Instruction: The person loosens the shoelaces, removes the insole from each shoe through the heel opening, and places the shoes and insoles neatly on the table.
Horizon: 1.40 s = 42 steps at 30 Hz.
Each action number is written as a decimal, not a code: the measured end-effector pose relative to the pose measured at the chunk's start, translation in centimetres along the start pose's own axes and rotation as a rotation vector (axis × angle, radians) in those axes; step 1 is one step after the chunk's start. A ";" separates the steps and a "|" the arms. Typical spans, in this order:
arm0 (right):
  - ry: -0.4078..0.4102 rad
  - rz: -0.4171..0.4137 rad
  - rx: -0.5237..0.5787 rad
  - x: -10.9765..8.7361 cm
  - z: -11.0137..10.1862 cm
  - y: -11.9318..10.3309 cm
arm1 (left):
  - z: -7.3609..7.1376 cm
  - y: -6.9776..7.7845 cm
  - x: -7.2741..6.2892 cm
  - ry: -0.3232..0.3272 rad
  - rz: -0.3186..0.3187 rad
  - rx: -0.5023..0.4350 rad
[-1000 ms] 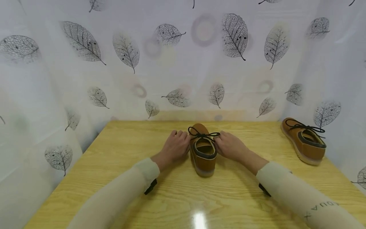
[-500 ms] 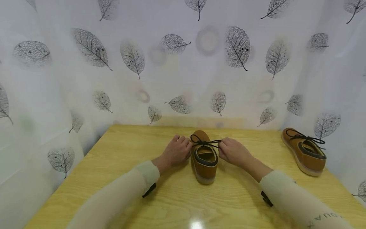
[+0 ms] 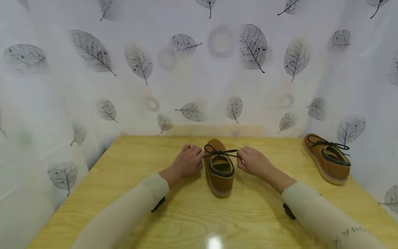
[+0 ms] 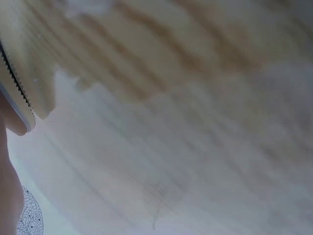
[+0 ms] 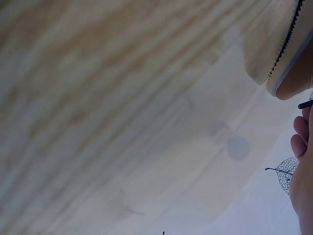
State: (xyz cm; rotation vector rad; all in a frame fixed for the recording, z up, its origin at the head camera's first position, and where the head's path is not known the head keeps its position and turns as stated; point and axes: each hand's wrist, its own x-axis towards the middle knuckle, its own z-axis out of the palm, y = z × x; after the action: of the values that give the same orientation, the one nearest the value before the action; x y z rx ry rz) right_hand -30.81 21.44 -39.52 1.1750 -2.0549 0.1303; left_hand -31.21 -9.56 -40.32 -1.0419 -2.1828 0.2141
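A brown shoe [image 3: 221, 185] with a dark padded collar stands in the middle of the table, its heel toward me. Across its front a black shoelace [image 3: 218, 152] is tied in a bow. My left hand [image 3: 187, 162] is at the shoe's left side, fingers curled, pinching the lace there. On the right side, my right hand [image 3: 254, 162] pinches the bow's other loop, drawn out nearly flat. The right wrist view has a black lace end [image 5: 305, 104] by the curled fingers. In the left wrist view only the hand's edge [image 4: 9, 191] and the shoe's sole [image 4: 17, 95] appear.
A matching brown shoe [image 3: 334, 169], its black lace tied in a bow, stands near the table's right edge. The light wooden table [image 3: 186, 218] ends at a white leaf-print curtain [image 3: 199, 79], which also hangs along both sides.
My right hand has moved slightly outward from the shoe, and the right loop is stretched flatter. The left hand stays at the shoe's left side. The head view has shifted a little.
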 end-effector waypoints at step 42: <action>-0.042 0.026 0.019 -0.2 0.1 0.5 | 0.7 -1.2 0.0 0.087 0.095 -0.011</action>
State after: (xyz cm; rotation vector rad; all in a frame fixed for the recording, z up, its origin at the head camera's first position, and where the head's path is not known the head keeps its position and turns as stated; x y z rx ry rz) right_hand -31.21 21.81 -39.54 1.1714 -2.1103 0.1394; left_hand -32.36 -10.25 -40.36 -1.1412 -2.0615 0.1965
